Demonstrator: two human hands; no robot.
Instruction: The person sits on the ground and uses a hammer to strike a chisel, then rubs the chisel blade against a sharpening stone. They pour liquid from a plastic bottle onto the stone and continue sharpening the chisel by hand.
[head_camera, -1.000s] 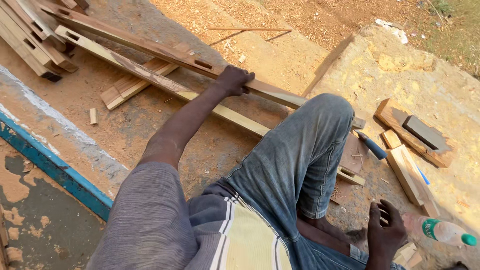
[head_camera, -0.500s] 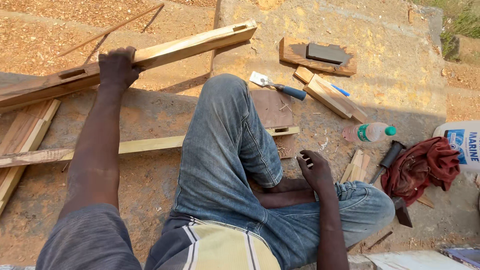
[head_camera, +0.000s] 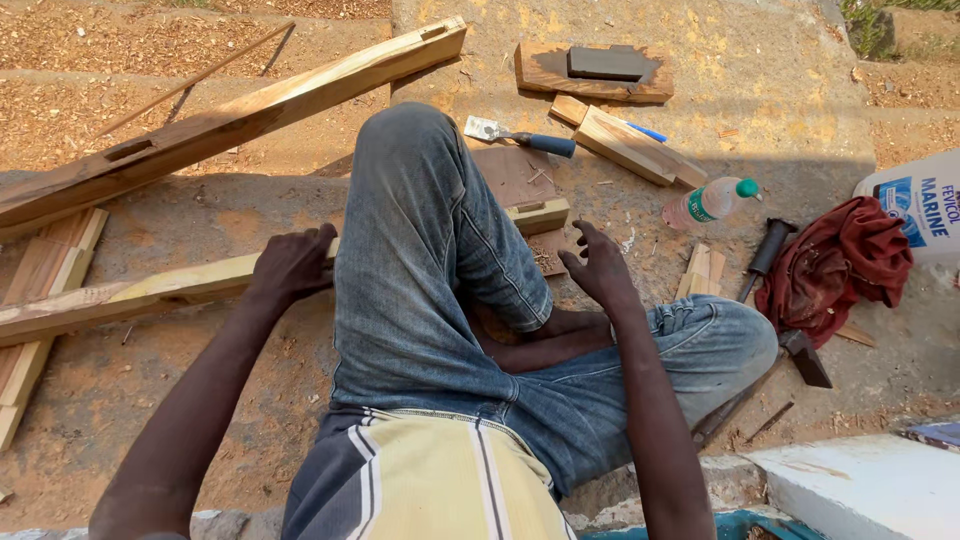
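Observation:
I sit on sandy ground with my jeans-clad legs folded over a long pale wooden bar. My left hand rests on top of that bar beside my raised knee, fingers curled over it. The bar's far end pokes out past my leg. My right hand hovers open just above my shin, fingers spread, holding nothing. A second, longer wooden beam with cut mortise slots lies diagonally beyond my knee, untouched.
A blue-handled chisel, a sharpening stone on a wood block, short wood blocks, a plastic bottle, a red cloth, a hammer and a white jug lie around. Planks lie at left.
My left hand has let go of the long slotted beam and come down onto the nearer pale bar. My right hand has lifted and opened toward the bar's end.

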